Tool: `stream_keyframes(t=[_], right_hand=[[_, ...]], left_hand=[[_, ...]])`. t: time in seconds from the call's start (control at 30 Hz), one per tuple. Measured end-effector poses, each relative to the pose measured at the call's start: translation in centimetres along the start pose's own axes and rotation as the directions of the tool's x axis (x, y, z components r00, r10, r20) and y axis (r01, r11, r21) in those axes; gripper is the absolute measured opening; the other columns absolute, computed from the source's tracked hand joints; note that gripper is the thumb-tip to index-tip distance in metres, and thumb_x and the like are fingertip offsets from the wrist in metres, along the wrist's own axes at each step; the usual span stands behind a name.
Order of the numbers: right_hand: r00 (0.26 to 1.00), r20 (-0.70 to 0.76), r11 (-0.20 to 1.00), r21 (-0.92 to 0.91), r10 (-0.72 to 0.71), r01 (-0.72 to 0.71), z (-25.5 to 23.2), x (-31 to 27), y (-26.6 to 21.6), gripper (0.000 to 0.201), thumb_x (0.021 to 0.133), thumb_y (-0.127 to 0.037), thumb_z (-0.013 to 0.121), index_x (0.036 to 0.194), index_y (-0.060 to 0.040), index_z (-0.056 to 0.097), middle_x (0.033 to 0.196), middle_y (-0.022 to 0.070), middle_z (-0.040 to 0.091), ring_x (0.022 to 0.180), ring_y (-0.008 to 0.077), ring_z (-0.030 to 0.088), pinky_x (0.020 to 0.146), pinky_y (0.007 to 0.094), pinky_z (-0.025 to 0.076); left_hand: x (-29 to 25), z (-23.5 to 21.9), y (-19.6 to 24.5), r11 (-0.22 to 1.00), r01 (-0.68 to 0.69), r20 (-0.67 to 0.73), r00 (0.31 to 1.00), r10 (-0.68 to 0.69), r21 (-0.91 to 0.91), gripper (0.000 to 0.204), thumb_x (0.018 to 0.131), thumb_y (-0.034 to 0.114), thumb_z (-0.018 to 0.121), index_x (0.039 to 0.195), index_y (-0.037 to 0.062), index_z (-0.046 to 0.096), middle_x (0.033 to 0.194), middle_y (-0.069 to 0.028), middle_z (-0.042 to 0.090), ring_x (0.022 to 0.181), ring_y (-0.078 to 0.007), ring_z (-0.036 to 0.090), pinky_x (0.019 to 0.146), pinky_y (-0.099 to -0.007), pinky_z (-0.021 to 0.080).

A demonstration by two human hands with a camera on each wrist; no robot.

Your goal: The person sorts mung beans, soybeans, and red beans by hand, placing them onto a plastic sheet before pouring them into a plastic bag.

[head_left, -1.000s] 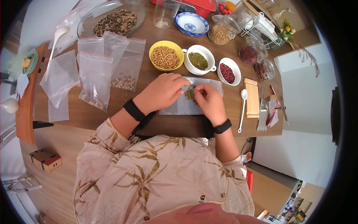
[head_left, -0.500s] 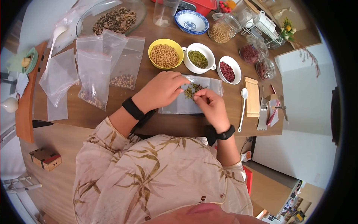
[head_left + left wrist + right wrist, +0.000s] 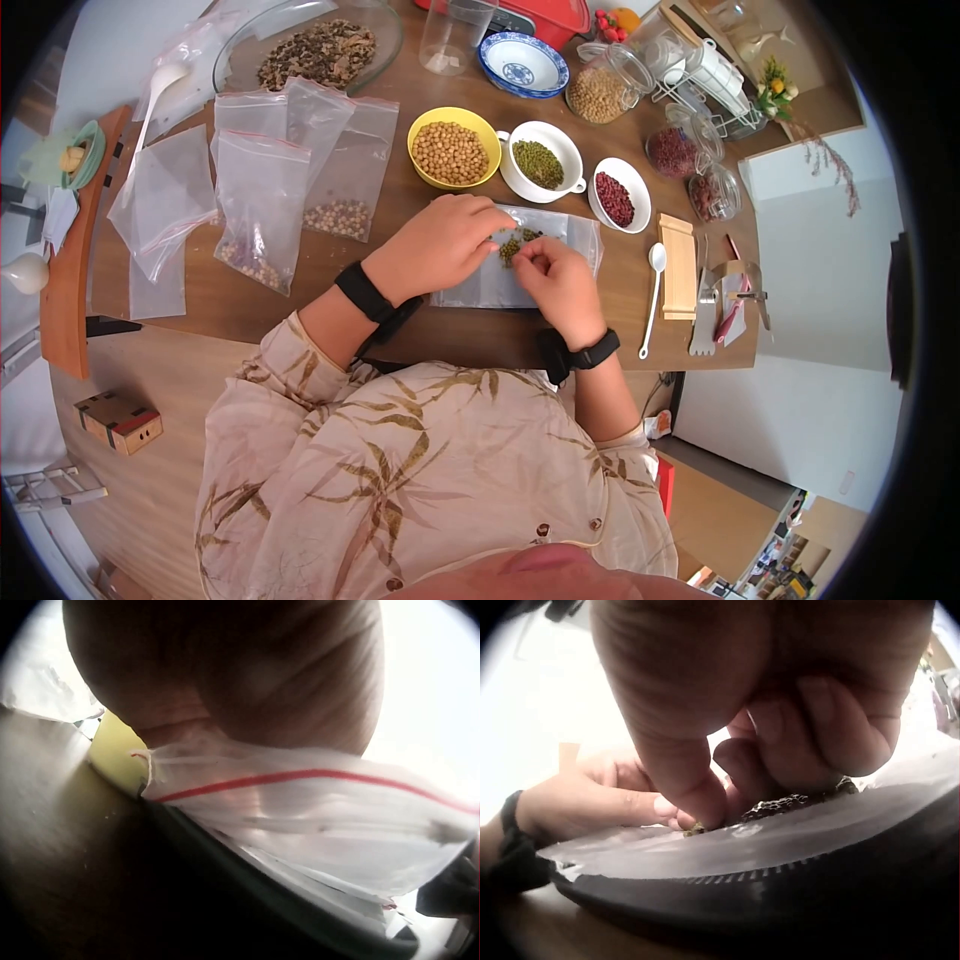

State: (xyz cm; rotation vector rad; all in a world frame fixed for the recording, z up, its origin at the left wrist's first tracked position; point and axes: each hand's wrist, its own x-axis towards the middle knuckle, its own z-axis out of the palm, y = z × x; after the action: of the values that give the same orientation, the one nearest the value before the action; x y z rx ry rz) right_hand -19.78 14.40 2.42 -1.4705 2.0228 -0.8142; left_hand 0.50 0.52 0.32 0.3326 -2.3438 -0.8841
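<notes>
Green beans [image 3: 510, 250] with a few dark ones lie in a small heap on a flat clear zip bag [image 3: 475, 292] at the table's front. On the left, the left hand [image 3: 440, 245] rests on the bag, thumb and fingers spread around the heap's side. Over the heap's right side, the right hand [image 3: 562, 290] pinches at the beans, thumb against forefinger. In the right wrist view a few green beans [image 3: 694, 829] show at its thumb tip, the other fingers curled. The left wrist view shows the left palm [image 3: 247, 667] above the bag's red-striped edge [image 3: 300, 774].
Behind the hands stand a yellow bowl of chickpeas [image 3: 450, 153], a white bowl of green beans [image 3: 538, 164] and one of red beans [image 3: 614, 197]. Filled bags [image 3: 262, 200] lie left; a white spoon [image 3: 651, 300] and wooden board [image 3: 678, 268] lie right.
The right fingertips have shifted slightly left over the heap, and thumb and forefinger are drawn closer together than half a second ago. The left hand has stayed in place. The whole view has shifted slightly.
</notes>
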Motion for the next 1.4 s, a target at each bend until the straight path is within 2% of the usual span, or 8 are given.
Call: stream_keyframes(t=[0.17,0.23,0.5,0.6,1.07,1.17,1.23,1.4], right_hand=[[0.951,0.229,0.739,0.6,0.209,-0.306,-4.1,-0.6,2.3,0.01,0.107,-0.014,0.067,0.108,-0.0046,0.071,0.096,0.0067,0.077,0.08,0.0154,0.074,0.065,0.0299,0.056],[0.945,0.303,0.248,0.912,0.125,-0.326,-4.8,-1.4,2.4,0.012,0.109,-0.008,0.061,0.119,-0.0038,0.066,0.108,0.009,0.078,0.084,0.0153,0.074,0.068,0.0267,0.06],[0.956,0.259,0.196,0.939,0.138,-0.283,-2.9,-2.0,2.0,0.016,0.108,-0.003,0.064,0.124,-0.0011,0.067,0.102,0.0054,0.074,0.08,0.0135,0.068,0.074,0.0277,0.059],[0.999,0.02,0.939,0.342,0.039,-0.044,-1.4,-2.1,1.9,0.012,0.101,-0.009,0.079,0.112,-0.0041,0.08,0.085,0.0013,0.069,0.071,0.0149,0.059,0.069,0.0309,0.051],[0.997,-0.063,0.999,0.027,-0.033,0.035,-1.1,-1.2,0.5,0.008,0.102,-0.013,0.075,0.102,-0.0054,0.071,0.076,0.0051,0.061,0.067,0.0199,0.06,0.063,0.0371,0.051],[0.949,0.226,0.68,0.662,0.22,-0.315,-3.3,-1.2,2.4,0.008,0.108,-0.014,0.066,0.111,-0.0066,0.069,0.085,0.0003,0.062,0.073,0.0155,0.058,0.064,0.0317,0.049],[0.92,0.393,0.121,0.913,-0.012,-0.388,-4.4,-1.7,1.9,0.015,0.111,-0.016,0.059,0.12,-0.0064,0.064,0.096,0.0,0.061,0.08,0.0134,0.056,0.068,0.0277,0.047],[0.925,0.356,0.068,0.928,0.133,-0.367,-4.1,-2.4,0.9,0.019,0.112,-0.018,0.056,0.124,-0.0049,0.062,0.111,0.006,0.066,0.086,0.0141,0.059,0.072,0.0291,0.05]], left_hand=[[0.1,-0.1,0.2,1.0,0.013,0.024,1.0,-0.012,-0.011,0.034,0.096,0.006,0.075,0.13,0.0064,0.071,0.118,-0.0137,0.071,0.112,-0.0389,0.068,0.098,-0.0497,0.053],[0.1,-0.1,0.3,1.0,0.012,0.025,1.0,-0.012,-0.007,0.034,0.096,0.006,0.075,0.13,0.0064,0.071,0.118,-0.0136,0.071,0.112,-0.0388,0.068,0.098,-0.0497,0.053],[0.2,-0.1,0.0,1.0,-0.011,0.024,1.0,0.011,0.003,0.033,0.097,0.007,0.075,0.13,0.0059,0.071,0.117,-0.0133,0.071,0.11,-0.0386,0.068,0.097,-0.0498,0.053],[0.2,-0.2,0.2,1.0,-0.005,0.02,1.0,0.005,0.005,0.032,0.097,0.007,0.074,0.129,0.0058,0.071,0.117,-0.0136,0.071,0.11,-0.0389,0.068,0.097,-0.0497,0.053],[0.0,-0.1,0.1,1.0,0.001,-0.003,1.0,-0.001,-0.004,0.032,0.097,0.007,0.075,0.129,0.0056,0.071,0.118,-0.0144,0.071,0.112,-0.0394,0.067,0.098,-0.0498,0.053],[0.1,-0.1,0.1,1.0,0.002,0.016,1.0,-0.002,-0.013,0.032,0.097,0.007,0.075,0.129,0.0058,0.071,0.117,-0.0142,0.071,0.111,-0.0393,0.068,0.098,-0.0498,0.053],[0.2,-0.1,0.3,1.0,0.002,0.023,1.0,-0.002,-0.01,0.032,0.097,0.007,0.075,0.128,0.0059,0.071,0.117,-0.0141,0.071,0.111,-0.0392,0.068,0.097,-0.0498,0.053],[0.2,-0.1,0.1,1.0,-0.005,0.018,1.0,0.005,-0.013,0.031,0.097,0.007,0.075,0.128,0.0062,0.071,0.116,-0.0135,0.071,0.11,-0.0389,0.068,0.097,-0.0496,0.053]])
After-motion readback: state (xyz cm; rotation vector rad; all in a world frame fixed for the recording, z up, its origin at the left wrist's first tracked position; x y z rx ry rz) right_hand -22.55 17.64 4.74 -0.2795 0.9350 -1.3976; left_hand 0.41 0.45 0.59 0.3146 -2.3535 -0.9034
